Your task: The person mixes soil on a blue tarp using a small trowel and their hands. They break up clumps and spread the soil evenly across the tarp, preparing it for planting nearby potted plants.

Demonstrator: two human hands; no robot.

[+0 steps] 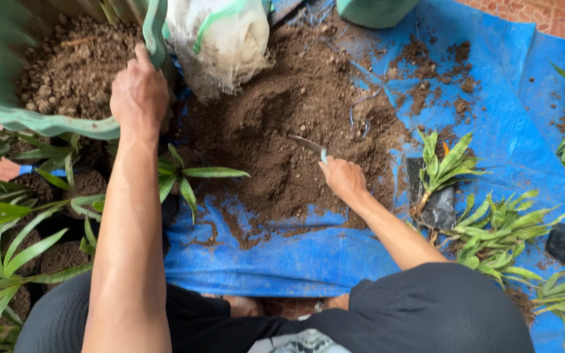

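My left hand (140, 91) grips the rim of a green bag (40, 121) full of brown soil at the upper left. My right hand (342, 178) holds a small trowel (307, 144) whose blade lies on a heap of loose soil (295, 124) spread on a blue tarp (511, 131). A white sack (220, 39) stands behind the heap, next to the green bag.
Seedlings with long green leaves in dark soil-filled bags (27, 229) crowd the left side. More seedlings (492, 232) lie on the tarp at the right, one in a black bag (436, 196). A green container (374, 10) stands at the top edge.
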